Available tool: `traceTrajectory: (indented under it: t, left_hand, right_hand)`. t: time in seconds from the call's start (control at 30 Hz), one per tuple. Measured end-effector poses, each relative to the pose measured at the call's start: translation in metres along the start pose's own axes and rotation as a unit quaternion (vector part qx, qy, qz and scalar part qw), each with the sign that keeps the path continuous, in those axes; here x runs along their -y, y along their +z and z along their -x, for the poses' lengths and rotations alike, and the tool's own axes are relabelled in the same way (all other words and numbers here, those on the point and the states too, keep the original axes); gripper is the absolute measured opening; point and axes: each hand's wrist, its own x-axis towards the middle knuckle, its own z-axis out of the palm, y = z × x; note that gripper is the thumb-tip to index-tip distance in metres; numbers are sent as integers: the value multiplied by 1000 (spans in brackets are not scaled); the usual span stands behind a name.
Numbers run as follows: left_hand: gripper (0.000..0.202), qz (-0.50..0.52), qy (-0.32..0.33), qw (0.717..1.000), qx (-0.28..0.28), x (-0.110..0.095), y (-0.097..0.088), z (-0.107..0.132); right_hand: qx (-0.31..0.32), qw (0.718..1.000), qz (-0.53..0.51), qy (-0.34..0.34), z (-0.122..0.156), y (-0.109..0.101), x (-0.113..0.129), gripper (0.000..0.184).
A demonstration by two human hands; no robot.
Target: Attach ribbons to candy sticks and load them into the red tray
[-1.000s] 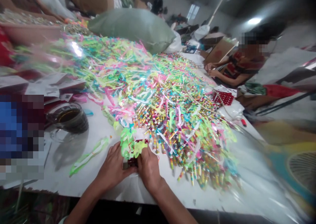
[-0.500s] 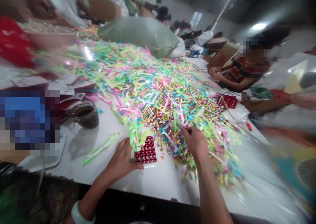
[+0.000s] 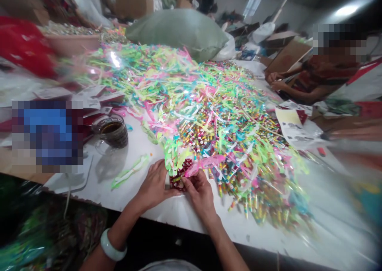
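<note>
A small red patterned card (image 3: 180, 172) lies at the near edge of a huge pile of bright plastic strips and small coloured tubes (image 3: 215, 116) on a white table (image 3: 155, 207). My left hand (image 3: 155, 185) rests on the card's left side, fingers curled against it. My right hand (image 3: 200, 191) is closed on a pink strip (image 3: 205, 163) whose near end lies over the card. Green strips (image 3: 173, 159) stand up from the card's top.
A glass mug of dark liquid (image 3: 113, 132) stands at the left, with a loose green strip (image 3: 129, 171) nearer me. A grey-green sack (image 3: 182, 30) lies at the back. Another person sits at the right, hands (image 3: 276, 82) on the table by cardboard boxes.
My right hand reached into the pile, then came back to the red card with a pink strip. My left hand stayed on the card.
</note>
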Motion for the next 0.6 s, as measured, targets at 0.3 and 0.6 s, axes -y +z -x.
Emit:
traceTrajectory:
  t: [0.3, 0.6]
  left_hand:
    - [73, 9, -12, 1000, 14, -4, -2, -2]
    - [49, -27, 5, 1000, 9, 3, 3, 0]
  right_hand:
    - [25, 961, 255, -103, 8, -6, 14, 11]
    - [41, 933, 343, -96, 6, 13, 24, 14]
